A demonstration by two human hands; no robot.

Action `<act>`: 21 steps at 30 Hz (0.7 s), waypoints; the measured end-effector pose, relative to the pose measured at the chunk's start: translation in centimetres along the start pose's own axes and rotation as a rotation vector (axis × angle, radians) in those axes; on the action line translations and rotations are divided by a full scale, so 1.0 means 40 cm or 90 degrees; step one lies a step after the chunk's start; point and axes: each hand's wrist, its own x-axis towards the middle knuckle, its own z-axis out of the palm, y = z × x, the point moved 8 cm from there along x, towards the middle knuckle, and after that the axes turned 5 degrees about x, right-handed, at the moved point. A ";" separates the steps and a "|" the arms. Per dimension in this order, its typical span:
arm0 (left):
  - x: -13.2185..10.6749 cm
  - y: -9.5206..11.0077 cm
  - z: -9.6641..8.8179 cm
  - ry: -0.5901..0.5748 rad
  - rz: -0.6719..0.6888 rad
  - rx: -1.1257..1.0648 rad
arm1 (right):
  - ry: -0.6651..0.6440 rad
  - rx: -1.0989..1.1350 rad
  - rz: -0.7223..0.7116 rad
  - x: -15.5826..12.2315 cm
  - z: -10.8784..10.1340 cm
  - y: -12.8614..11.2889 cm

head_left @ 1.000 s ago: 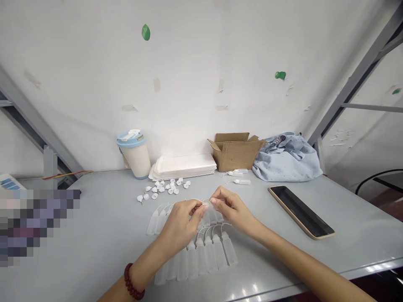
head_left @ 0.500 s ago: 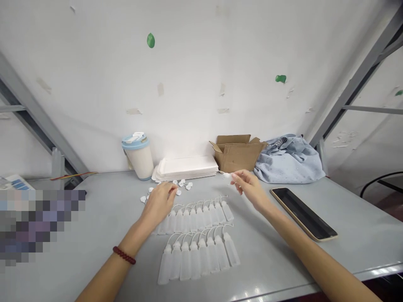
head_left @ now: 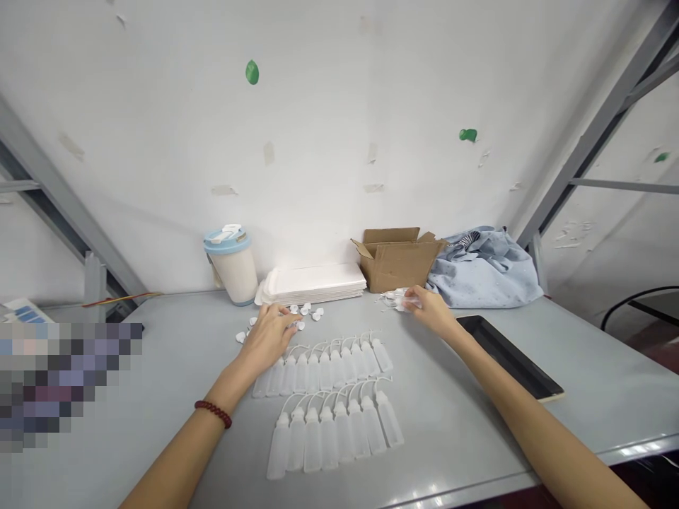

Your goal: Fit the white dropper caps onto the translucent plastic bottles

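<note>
Two rows of small translucent squeeze bottles (head_left: 329, 403) lie side by side on the grey table (head_left: 175, 382). My left hand (head_left: 268, 334) rests among the loose white caps (head_left: 306, 310) beyond the far row, its fingers curled over some of them. My right hand (head_left: 431, 307) reaches to the back right and closes on a small bottle (head_left: 399, 302) in a little pile in front of the cardboard box (head_left: 397, 259).
A blue-lidded cup (head_left: 231, 263) and a stack of white trays (head_left: 314, 282) stand against the wall. A light blue cloth bundle (head_left: 485, 267) lies beside the box. A dark phone (head_left: 506, 346) lies right of my forearm. A grey metal frame slants at both sides.
My hands came apart from the middle: the left went to the caps, the right carried a bottle to the back right and now rests on the pile by the box.
</note>
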 end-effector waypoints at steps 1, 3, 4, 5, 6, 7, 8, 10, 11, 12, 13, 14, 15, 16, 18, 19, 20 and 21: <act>0.001 0.002 0.000 0.000 0.003 0.005 | -0.005 -0.015 -0.010 0.000 0.001 0.000; 0.002 0.007 0.000 0.004 0.010 0.017 | -0.012 -0.044 -0.029 0.001 0.002 -0.001; 0.002 0.010 0.000 0.006 0.015 0.022 | -0.014 -0.057 -0.038 0.002 0.002 -0.001; 0.002 0.013 0.001 0.007 0.016 0.026 | -0.015 -0.070 -0.048 0.003 0.002 -0.002; 0.002 0.013 0.003 0.005 0.015 0.029 | -0.016 -0.082 -0.056 0.004 0.002 -0.002; 0.003 0.013 0.006 0.003 0.013 0.030 | -0.016 -0.094 -0.063 0.005 0.003 -0.001; 0.003 0.012 0.009 0.000 0.011 0.030 | -0.014 -0.105 -0.068 0.006 0.003 0.001; 0.005 0.010 0.014 -0.002 0.009 0.031 | -0.006 -0.128 -0.070 0.007 0.003 0.007; 0.006 0.010 0.014 0.000 0.010 0.032 | 0.000 -0.138 -0.067 0.008 0.003 0.012; 0.007 0.009 0.015 0.002 0.011 0.032 | 0.006 -0.147 -0.063 0.009 0.002 0.016; 0.008 0.008 0.014 0.004 0.011 0.031 | 0.011 -0.155 -0.060 0.009 0.002 0.021; 0.009 0.007 0.014 0.005 0.010 0.029 | 0.015 -0.161 -0.056 0.010 0.001 0.024; 0.010 0.007 0.013 0.005 0.010 0.024 | 0.018 -0.164 -0.053 0.010 0.000 0.028; 0.011 0.007 0.012 0.007 0.010 0.015 | 0.019 -0.166 -0.049 0.011 -0.001 0.031; 0.012 0.008 0.008 0.014 0.009 -0.010 | 0.022 -0.166 -0.038 0.014 -0.007 0.039; 0.011 0.008 0.005 0.020 0.007 -0.021 | 0.024 -0.165 -0.029 0.016 -0.012 0.043; 0.010 0.009 0.002 0.027 0.005 -0.030 | 0.024 -0.162 -0.018 0.017 -0.018 0.049; 0.009 0.011 -0.002 0.034 0.002 -0.037 | 0.023 -0.157 -0.007 0.019 -0.024 0.054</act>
